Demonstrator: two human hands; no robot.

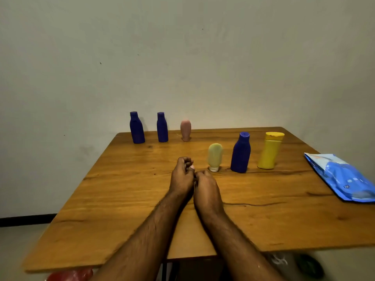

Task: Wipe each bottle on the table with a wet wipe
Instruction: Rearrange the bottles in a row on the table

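Observation:
My left hand [182, 175] and my right hand [207, 187] rest side by side on the wooden table [121, 199], touching, with the fingers of both curled in. A small pale spot shows at the left fingertips; I cannot tell whether it is a nail or a scrap of wipe. Just beyond my right hand stand a pale yellow tube [214, 157] on its white cap, a blue bottle [240, 153] and a yellow bottle [269, 151]. At the far edge stand two blue bottles [137, 128] [162, 128] and a pink tube [185, 130]. A blue wet-wipe pack [343, 177] lies at the right edge.
A plain wall rises right behind the table's far edge. Bare floor shows to the left. Under the front edge are something red [71, 275] at the left and dark items [308, 266] at the right.

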